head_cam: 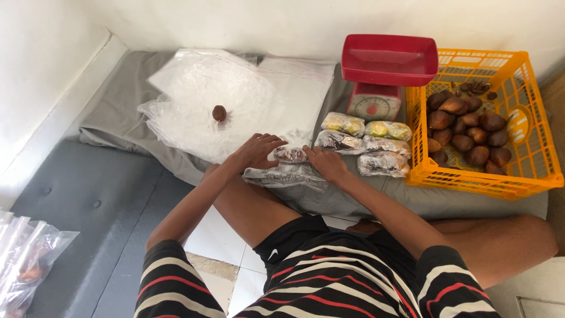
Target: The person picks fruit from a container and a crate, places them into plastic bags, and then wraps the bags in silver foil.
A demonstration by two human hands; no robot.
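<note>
A grey mattress (88,194) against a white wall carries, at upper right, an orange crate (529,171) of brown scaly fruit and a red kitchen scale (385,70). Mid-frame, the left hand (256,150) and right hand (326,164), fingers spread flat, press a filled clear bag (289,155); judging by this, sealing is under way, which calls for steady flattening.

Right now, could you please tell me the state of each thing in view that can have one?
Left hand: open, fingers resting on a small filled bag.
Right hand: open, flat against the same bag.
Five filled bags: packed, lying flat in a cluster.
Orange crate: partly filled with brown fruit.
Scale's red tray: empty.
Single fruit: loose on clear plastic sheets.
</note>
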